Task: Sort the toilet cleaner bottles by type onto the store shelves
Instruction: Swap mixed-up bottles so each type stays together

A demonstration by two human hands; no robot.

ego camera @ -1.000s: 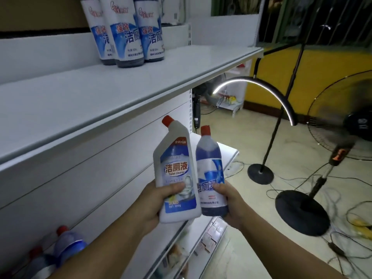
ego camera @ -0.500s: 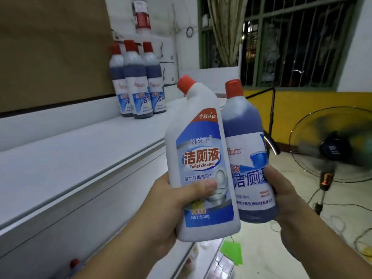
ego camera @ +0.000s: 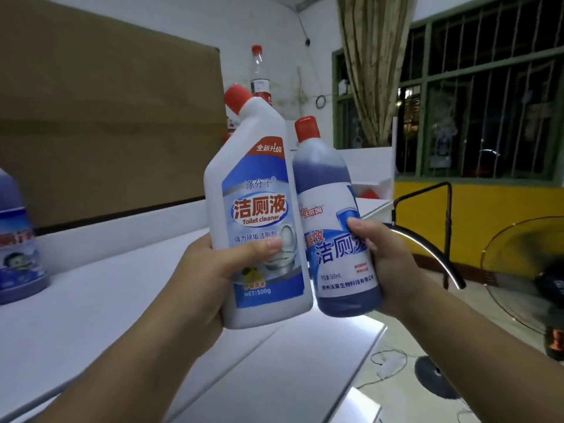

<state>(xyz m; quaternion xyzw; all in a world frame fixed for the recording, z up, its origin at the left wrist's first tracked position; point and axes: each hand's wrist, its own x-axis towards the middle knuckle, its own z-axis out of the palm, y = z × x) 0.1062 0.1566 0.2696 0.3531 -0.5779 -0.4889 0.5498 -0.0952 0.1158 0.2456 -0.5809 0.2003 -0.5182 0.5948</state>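
Note:
My left hand (ego camera: 207, 276) grips a white angled-neck toilet cleaner bottle (ego camera: 253, 190) with a red cap, held upright above the white top shelf (ego camera: 122, 300). Touching its right side is a round blue bottle (ego camera: 326, 190) with a red cap and a white label, gripped by my right hand (ego camera: 387, 267). Another blue bottle (ego camera: 18, 239) stands on the shelf at the far left edge of view. Red caps of more bottles (ego camera: 230, 125) peek out behind the white bottle; the rest of them is hidden.
A brown cardboard sheet (ego camera: 106, 117) leans against the wall behind the shelf. A clear bottle with a red cap (ego camera: 259, 71) stands at the back. To the right are a curved lamp arm (ego camera: 427, 248), a floor fan (ego camera: 525, 270), cables and a barred window (ego camera: 488, 102).
Both hands have lifted the two bottles higher and nearer to the camera, above the top shelf. The view has tilted up and shifted; a blue bottle now shows at the far left.

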